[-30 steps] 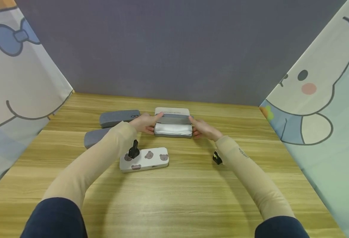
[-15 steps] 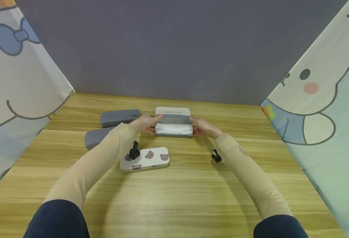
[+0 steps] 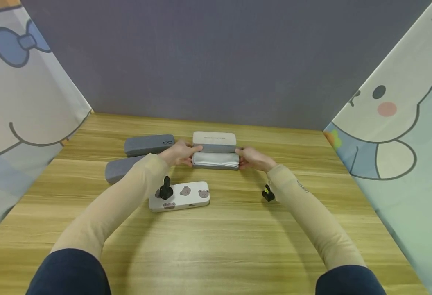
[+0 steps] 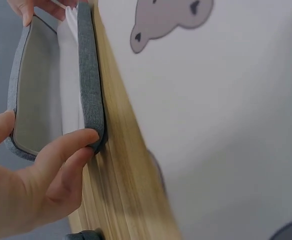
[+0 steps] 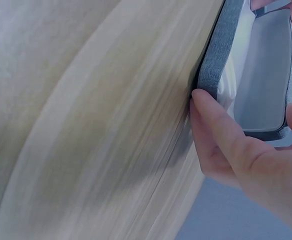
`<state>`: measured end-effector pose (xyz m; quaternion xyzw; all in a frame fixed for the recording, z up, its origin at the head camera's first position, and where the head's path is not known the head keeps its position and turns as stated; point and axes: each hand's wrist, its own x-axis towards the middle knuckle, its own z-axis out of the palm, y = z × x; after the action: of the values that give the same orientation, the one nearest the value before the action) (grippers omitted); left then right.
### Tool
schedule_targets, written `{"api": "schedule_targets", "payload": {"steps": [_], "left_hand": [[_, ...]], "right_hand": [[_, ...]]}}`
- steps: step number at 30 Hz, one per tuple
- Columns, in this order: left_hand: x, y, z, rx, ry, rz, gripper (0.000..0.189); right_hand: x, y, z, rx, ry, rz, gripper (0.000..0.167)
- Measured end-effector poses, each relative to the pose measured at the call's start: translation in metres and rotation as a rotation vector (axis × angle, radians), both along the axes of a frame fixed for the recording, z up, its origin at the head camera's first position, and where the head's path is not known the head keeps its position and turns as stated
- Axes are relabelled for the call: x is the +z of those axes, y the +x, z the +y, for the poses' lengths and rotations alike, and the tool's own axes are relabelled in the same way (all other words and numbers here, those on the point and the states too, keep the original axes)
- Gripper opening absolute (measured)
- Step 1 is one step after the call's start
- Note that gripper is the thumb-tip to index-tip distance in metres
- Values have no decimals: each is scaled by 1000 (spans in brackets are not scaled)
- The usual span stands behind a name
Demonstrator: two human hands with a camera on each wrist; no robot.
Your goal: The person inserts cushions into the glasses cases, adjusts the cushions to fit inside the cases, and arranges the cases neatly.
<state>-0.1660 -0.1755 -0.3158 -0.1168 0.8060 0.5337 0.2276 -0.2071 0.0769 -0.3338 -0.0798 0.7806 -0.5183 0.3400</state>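
Note:
An open grey fabric-covered glasses case [image 3: 216, 167] lies crosswise at the back middle of the table, with a folded white cloth [image 3: 216, 159] in its base. Its raised lid [image 4: 33, 95] shows a pale lining in both wrist views. My left hand [image 3: 180, 153] grips the left end, thumb at the lid's rim and fingertips against the base. Likewise, my right hand [image 3: 254, 158] holds the right end between thumb and fingers. A pale panel [image 3: 213, 137] with printed text shows directly behind; I cannot tell whether it belongs to this case.
Two blue-grey cases, one with a glasses emblem [image 3: 147, 145] and one plain [image 3: 121, 169], lie at the left. A white bear-print case [image 3: 188, 196] lies in front of the open case. A dark grey panel [image 3: 212, 61] stands behind the table [image 3: 219, 246].
The grey band above the cloth looks narrower, and more of the pale panel behind it shows. Both hands keep their hold with only slight movement. The other cases stay put.

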Motion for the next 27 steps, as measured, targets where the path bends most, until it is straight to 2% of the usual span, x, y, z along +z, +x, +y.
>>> {"api": "schedule_targets", "payload": {"steps": [6, 11, 21, 27], "left_hand": [[1, 4, 1, -50, -73, 20, 72], [3, 4, 6, -63, -150, 13, 70], [5, 4, 3, -58, -122, -20, 72], [2, 3, 2, -64, -137, -19, 74]], "right_hand": [[0, 2, -3, -14, 39, 15, 43], [-1, 2, -3, -4, 47, 26, 44], [-3, 3, 1, 21, 18, 34, 43], [-3, 5, 2, 17, -10, 22, 44]]}}
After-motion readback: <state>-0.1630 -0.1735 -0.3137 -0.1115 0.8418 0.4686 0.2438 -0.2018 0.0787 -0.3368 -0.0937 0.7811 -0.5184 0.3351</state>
